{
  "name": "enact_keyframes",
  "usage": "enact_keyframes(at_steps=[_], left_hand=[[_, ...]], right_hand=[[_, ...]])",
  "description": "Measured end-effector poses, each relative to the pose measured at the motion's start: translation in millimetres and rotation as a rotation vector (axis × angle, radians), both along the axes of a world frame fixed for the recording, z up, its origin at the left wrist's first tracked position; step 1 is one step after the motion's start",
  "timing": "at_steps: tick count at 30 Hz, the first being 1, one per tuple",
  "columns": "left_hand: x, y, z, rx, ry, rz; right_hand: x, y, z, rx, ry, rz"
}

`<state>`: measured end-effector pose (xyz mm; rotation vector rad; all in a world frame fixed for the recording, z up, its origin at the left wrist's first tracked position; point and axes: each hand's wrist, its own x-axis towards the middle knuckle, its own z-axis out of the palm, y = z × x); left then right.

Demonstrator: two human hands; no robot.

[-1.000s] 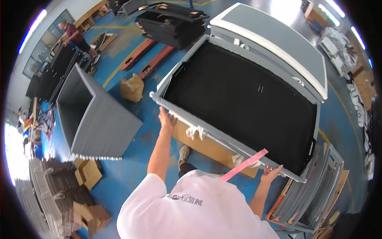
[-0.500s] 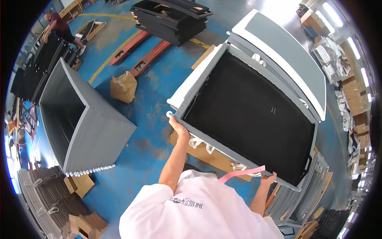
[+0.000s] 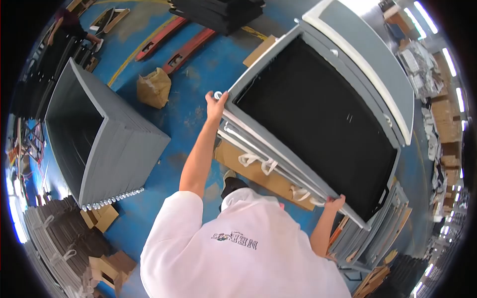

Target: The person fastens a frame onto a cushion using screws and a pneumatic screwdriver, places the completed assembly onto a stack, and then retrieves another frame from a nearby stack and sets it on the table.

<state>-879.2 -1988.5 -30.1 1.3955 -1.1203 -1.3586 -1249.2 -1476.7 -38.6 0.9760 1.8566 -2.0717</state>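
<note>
A large grey-framed black panel (image 3: 318,134) lies on top of a stack in front of me, tilted across the view. My left hand (image 3: 217,105) is closed around its left corner, beside a small white round fitting (image 3: 218,95). At the near right edge, my right hand (image 3: 335,202) grips the same frame, its fingers partly hidden. Beneath are more pale frames with white strap loops (image 3: 269,166) hanging from their near side. Behind the panel leans a white-edged grey panel (image 3: 365,54).
To the left stands a stack of curved grey panels (image 3: 129,149) with a row of metal ends. A brown paper bag (image 3: 153,88) and red pallet-jack forks (image 3: 186,49) are on the blue floor. Grey frames (image 3: 372,233) lean at right. A person (image 3: 69,25) is at far upper left.
The panel's near left corner has moved up and away, my left hand with it, baring more of the frames below. The pink strip by my right hand has mostly gone from sight.
</note>
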Motion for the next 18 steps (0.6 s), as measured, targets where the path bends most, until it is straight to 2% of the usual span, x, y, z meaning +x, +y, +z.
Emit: enact_keyframes(at_steps=[1,2,5,7,9,13,15,17,18], left_hand=[[0,-1,-5,-0.093,-0.078,0.000],[0,9,33,-0.031,0.038,-0.140],[2,6,16,0.025,0.114,-0.175],[4,13,22,-0.025,0.169,-0.138],[6,6,11,-0.017,0.168,-0.182],[5,16,0,-0.063,0.231,-0.197],[6,12,4,0.004,0.169,-0.144],[5,12,12,-0.033,0.198,-0.179],[4,15,17,-0.036,0.237,-0.208]], right_hand=[[3,17,-2,-0.124,0.047,0.064],[5,10,7,-0.085,0.017,-0.041],[-10,15,4,-0.112,-0.063,-0.029],[-24,19,6,-0.146,-0.080,0.033],[-23,17,16,-0.158,-0.144,-0.047],[4,-3,16,-0.088,0.035,-0.143],[-8,16,-8,-0.175,0.032,-0.097],[-12,16,10,-0.175,-0.071,-0.150],[-8,11,22,-0.170,-0.042,-0.182]])
